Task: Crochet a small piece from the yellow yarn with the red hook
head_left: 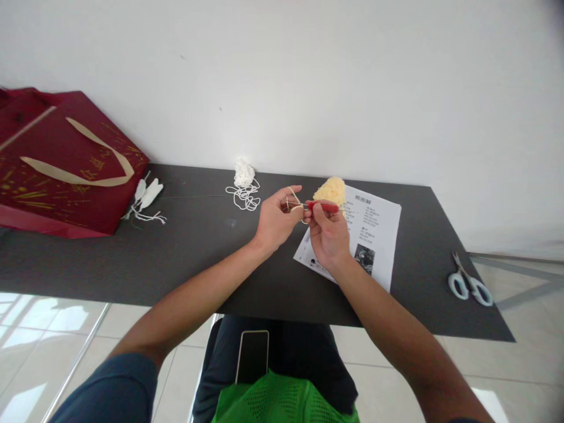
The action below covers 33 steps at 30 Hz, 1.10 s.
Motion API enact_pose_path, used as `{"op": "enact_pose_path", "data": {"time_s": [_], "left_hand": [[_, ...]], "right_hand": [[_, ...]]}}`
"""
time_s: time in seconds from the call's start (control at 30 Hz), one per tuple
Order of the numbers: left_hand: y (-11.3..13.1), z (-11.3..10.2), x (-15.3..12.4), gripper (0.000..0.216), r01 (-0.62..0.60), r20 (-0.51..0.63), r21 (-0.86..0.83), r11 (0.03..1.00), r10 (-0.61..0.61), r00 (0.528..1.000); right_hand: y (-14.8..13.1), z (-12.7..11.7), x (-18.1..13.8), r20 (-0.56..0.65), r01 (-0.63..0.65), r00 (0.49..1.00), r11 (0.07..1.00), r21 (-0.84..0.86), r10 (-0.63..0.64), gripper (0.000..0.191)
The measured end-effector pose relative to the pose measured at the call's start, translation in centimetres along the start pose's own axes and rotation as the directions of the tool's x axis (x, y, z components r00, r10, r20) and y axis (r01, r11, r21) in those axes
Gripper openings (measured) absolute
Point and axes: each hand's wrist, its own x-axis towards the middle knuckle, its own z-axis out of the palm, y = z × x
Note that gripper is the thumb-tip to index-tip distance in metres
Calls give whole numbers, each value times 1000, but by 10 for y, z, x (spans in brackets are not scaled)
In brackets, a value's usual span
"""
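The red-handled hook (325, 206) was held above the upper left edge of the printed sheet (382, 229), its long axis running sideways, roughly level, with the thin metal end pointing away from the sheet toward the left hand (279, 217). The right hand (327, 234), over the sheet's left part, was clamped on the handle and so was the nearer one to it. The left hand, just left of the sheet, had thumb and fingers closed on a pale strand (292, 193) that also passed over a raised finger; the strand thus lay left of the handle, at the metal end. Exactly how they met was too small to tell. The yellow yarn (331, 189) sat at the sheet's upper left corner.
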Motion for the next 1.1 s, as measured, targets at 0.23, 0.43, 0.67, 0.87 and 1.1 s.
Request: {"op": "enact_pose_path", "data": {"time_s": [0.23, 0.43, 0.67, 0.87, 1.1], "left_hand": [[-6, 0, -3, 52, 17, -24, -111, 994, -20, 1000], [-5, -5, -8, 49, 10, 24, -101, 995, -8, 1000], [-1, -12, -13, 47, -79, 3, 37, 996, 79, 997], [0, -11, -15, 47, -106, -36, -35, 994, 104, 994], [0, -15, -14, 46, -137, -78, -32, 990, 134, 988]], "right_hand": [[-1, 4, -2, 20, 7, 1000, 1000, -15, -6, 23], [0, 3, -2, 38, 97, 995, 991, -87, -94, 19], [4, 1, -3, 86, 182, 982, 970, -160, -170, 15], [1, 4, -5, 103, 115, 989, 991, -73, -107, 18], [-5, 2, -3, 116, 133, 985, 991, -27, -129, 16]]}}
